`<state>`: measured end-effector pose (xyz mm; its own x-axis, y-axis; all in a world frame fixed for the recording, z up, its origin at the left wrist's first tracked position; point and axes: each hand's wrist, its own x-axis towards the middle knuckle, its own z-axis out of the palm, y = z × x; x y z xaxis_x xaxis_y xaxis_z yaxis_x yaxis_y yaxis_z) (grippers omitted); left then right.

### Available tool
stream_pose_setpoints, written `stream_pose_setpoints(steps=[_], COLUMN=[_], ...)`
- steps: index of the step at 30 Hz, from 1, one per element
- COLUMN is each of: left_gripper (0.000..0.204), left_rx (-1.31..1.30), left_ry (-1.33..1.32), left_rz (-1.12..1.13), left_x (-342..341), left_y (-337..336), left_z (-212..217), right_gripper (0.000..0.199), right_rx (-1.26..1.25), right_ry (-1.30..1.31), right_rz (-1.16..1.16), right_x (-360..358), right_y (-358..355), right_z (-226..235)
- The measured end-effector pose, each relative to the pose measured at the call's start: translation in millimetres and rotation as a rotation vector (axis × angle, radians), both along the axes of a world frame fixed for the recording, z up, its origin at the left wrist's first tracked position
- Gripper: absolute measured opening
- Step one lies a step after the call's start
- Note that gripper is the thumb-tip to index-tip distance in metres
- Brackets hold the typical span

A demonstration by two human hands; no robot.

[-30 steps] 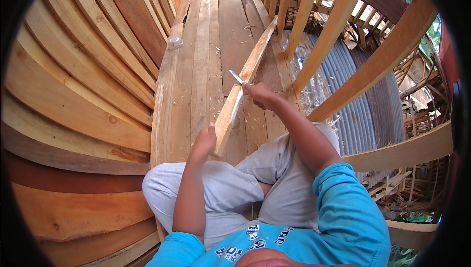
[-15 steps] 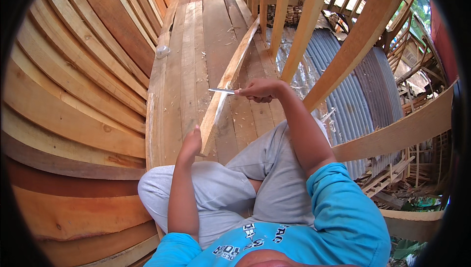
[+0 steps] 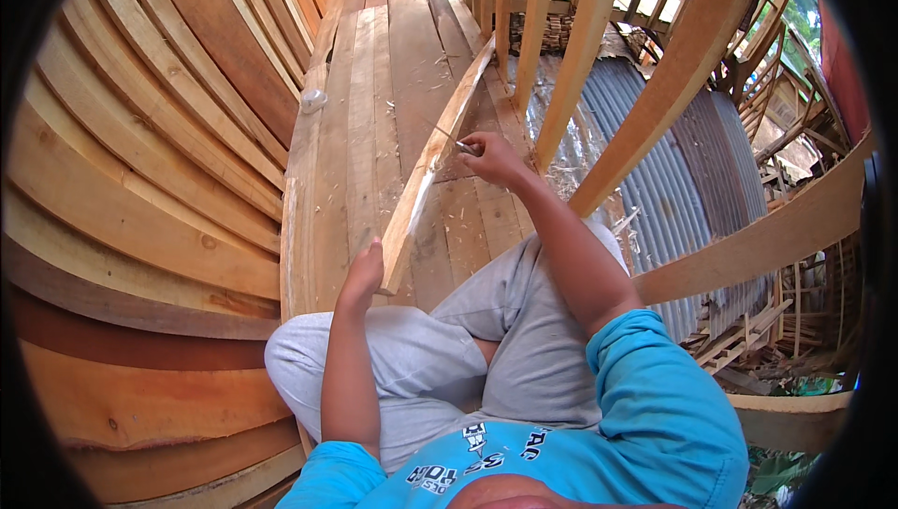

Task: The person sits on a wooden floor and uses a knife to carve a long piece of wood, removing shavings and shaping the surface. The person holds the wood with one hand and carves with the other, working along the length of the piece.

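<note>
A long, narrow wooden strip [image 3: 423, 172] runs from beside my left knee up to the railing posts, its far end resting near them. My left hand [image 3: 365, 275] grips the strip's near end, fingers mostly hidden from above. With its handle closed in my right hand [image 3: 493, 159], a knife [image 3: 453, 138] lies across the strip about halfway along, its blade seen nearly edge-on and pointing to the far left. Part of the strip's right side shows a pale, freshly cut face.
Upright planks [image 3: 140, 219] form a wall on the left. Wooden railing posts [image 3: 585, 50] stand on the right, with corrugated metal sheets [image 3: 645, 153] beyond and below. Wood shavings are scattered over the plank floor [image 3: 365, 135]. A small clear container [image 3: 313, 100] sits by the wall.
My right hand has moved the knife farther up the strip, away from me, and the blade has turned from flat to edge-on. My left hand stays at the near end.
</note>
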<state>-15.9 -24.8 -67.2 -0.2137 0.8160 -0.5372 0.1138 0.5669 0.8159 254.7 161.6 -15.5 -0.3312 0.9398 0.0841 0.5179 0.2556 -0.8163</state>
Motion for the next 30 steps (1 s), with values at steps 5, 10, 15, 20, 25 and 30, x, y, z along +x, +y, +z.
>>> stream_pose_setpoints(steps=[5, 10, 15, 20, 25, 30], left_gripper=[0.054, 0.048, 0.048, 0.057, 0.059, 0.062], left_rx=[-0.071, -0.095, -0.115, -0.088, -0.121, -0.08], left_ry=[-0.29, -0.285, -0.303, -0.267, -0.195, -0.181], left_rz=[-0.007, 0.048, 0.058, -0.052, 0.029, -0.027], left_x=[-2.5, 9.1, 12.9, 22.1, 14.7, 35.7], left_y=[-2.4, -7.1, -9.7, -2.7, -2.6, 3.5], left_z=[18.5, 27.3, 27.2, 28.1, 16.5, 36.0], right_gripper=[0.048, 0.053, 0.049, 0.05, 0.052, 0.054], right_rx=[-0.073, 0.233, 0.452, 0.431, 0.32, 0.455], right_ry=[-0.474, -0.487, -0.488, -0.559, -0.641, -0.605], right_rz=[0.157, -0.034, 0.026, -0.151, 0.013, -0.19], right_x=[-38.3, -68.8, -62.1, -32.5, -63.7, -25.3], right_y=[-48.1, -79.9, -58.4, 2.1, -49.8, 11.0], right_z=[5.7, -3.6, -24.8, -33.7, -25.4, -33.3])
